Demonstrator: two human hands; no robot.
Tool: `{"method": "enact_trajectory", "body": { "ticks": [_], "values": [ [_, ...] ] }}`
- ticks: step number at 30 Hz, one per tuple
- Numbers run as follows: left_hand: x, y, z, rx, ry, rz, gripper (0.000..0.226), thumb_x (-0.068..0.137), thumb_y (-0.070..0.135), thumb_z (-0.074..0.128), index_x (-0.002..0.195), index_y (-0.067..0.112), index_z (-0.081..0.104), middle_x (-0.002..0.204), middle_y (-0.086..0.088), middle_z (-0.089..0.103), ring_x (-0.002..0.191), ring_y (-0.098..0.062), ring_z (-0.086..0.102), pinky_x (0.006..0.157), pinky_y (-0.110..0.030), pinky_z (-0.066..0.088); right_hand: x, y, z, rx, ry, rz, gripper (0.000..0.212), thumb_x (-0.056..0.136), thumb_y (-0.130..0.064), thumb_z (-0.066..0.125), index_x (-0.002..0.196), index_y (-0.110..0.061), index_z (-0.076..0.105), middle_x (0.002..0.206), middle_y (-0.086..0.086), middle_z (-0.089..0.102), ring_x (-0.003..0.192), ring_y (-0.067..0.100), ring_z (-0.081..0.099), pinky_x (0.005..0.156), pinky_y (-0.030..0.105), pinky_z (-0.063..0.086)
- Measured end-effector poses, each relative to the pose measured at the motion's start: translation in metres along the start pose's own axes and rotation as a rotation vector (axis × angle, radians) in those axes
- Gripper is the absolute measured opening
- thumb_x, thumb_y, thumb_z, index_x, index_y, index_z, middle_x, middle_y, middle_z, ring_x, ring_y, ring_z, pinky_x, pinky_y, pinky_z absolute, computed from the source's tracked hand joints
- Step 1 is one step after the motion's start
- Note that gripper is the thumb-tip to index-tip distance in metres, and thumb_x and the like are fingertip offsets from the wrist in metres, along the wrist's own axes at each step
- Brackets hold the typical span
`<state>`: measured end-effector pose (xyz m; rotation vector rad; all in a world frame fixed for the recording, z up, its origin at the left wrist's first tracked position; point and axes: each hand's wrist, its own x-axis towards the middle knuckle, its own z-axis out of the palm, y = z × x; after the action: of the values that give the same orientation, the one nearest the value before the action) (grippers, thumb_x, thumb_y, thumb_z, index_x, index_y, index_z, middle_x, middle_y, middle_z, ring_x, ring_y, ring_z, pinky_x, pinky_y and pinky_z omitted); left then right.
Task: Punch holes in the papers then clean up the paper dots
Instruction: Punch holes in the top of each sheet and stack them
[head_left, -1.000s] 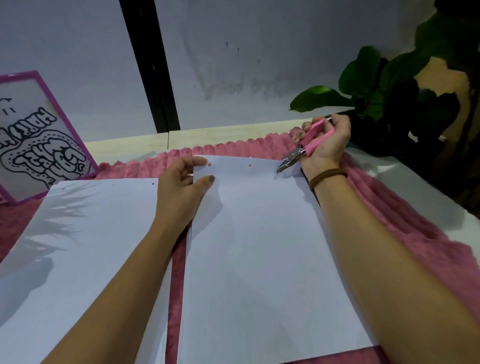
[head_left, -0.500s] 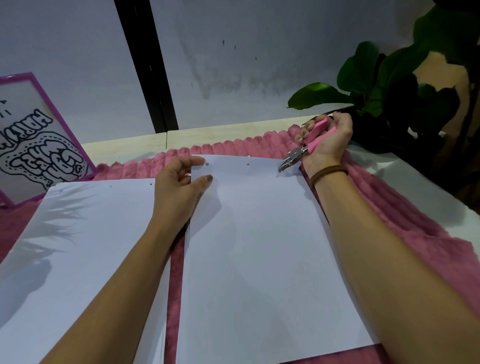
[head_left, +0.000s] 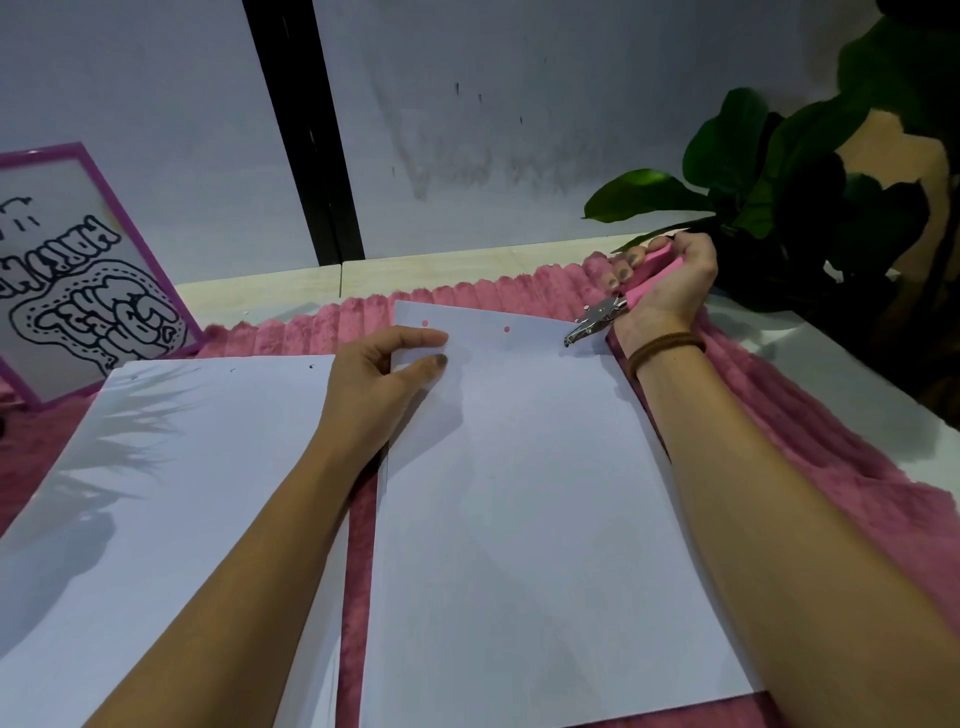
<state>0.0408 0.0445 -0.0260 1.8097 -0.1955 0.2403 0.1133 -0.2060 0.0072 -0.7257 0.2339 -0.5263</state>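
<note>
Punch (head_left: 597, 322) lower, perhaps over paper (head_left: 519, 467).

Pink-handled punch (head_left: 615, 306), white papers (head_left: 519, 493), ribbed pink cloth (head_left: 831, 441).

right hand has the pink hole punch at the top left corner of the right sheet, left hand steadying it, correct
No. The head view shows the right hand holding the pink hole punch at the top right corner of the right sheet, not top left. The left hand steadies it.
</note>
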Motion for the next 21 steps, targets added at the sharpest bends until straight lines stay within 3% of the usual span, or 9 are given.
{"method": "enact_trajectory", "body": {
  "ticks": [5, 9, 15, 18, 21],
  "values": [
    [-0.0012, -0.0013, 0.0015, 0.106, -0.071, 0.015, 0.027, 0.083, 0.014, 0.073, 0.107, 0.025, 0.073, 0.112, 0.024, 0.065, 0.111, 0.014, 0.051, 0.093, -0.007, 0.033, -0.0028, -0.0017, -0.0002, 0.062, -0.019, 0.027, 0.035, 0.096, -0.031, 0.041, 0.070, -0.010, 0.050, 0.053, 0.003, 0.048, 0.044, 0.016, 0.046, 0.047, 0.020, 0.037],
    [-0.0006, -0.0032, 0.0024, 0.117, -0.065, 0.012, 0.028, 0.083, 0.013, 0.073, 0.109, 0.024, 0.072, 0.111, 0.024, 0.063, 0.101, 0.029, 0.044, 0.078, 0.009, 0.031, -0.0035, -0.0013, -0.0006, 0.151, -0.035, 0.075, 0.039, 0.095, -0.038, 0.044, 0.076, -0.006, 0.056, 0.057, 0.005, 0.053, 0.047, 0.017, 0.053, 0.051, 0.022, 0.044],
    [-0.0008, -0.0032, 0.0042, 0.100, -0.055, 0.015, 0.028, 0.083, 0.011, 0.073, 0.108, 0.023, 0.073, 0.106, 0.027, 0.061, 0.094, 0.033, 0.043, 0.071, 0.011, 0.031, -0.0058, -0.0036, 0.0063, 0.190, -0.029, 0.048, 0.040, 0.096, -0.040, 0.044, 0.077, -0.006, 0.056, 0.059, 0.007, 0.055, 0.049, 0.018, 0.054, 0.051, 0.024, 0.047],
    [-0.0010, -0.0019, 0.0046, 0.096, -0.040, 0.007, 0.028, 0.083, 0.012, 0.073, 0.107, 0.025, 0.072, 0.101, 0.035, 0.057, 0.094, 0.033, 0.043, 0.077, 0.007, 0.031, -0.0047, -0.0052, 0.0055, 0.151, -0.050, 0.047, 0.040, 0.095, -0.039, 0.043, 0.076, -0.007, 0.056, 0.060, 0.007, 0.054, 0.050, 0.018, 0.051, 0.051, 0.024, 0.044],
    [-0.0017, -0.0007, 0.0045, 0.109, -0.011, 0.018, 0.029, 0.083, 0.011, 0.072, 0.108, 0.026, 0.071, 0.103, 0.033, 0.058, 0.100, 0.023, 0.049, 0.091, -0.007, 0.037, -0.0024, -0.0089, 0.0017, 0.103, -0.124, 0.078, 0.038, 0.094, -0.038, 0.041, 0.076, -0.007, 0.054, 0.064, 0.008, 0.052, 0.052, 0.019, 0.049, 0.051, 0.022, 0.040]
  ]
}}
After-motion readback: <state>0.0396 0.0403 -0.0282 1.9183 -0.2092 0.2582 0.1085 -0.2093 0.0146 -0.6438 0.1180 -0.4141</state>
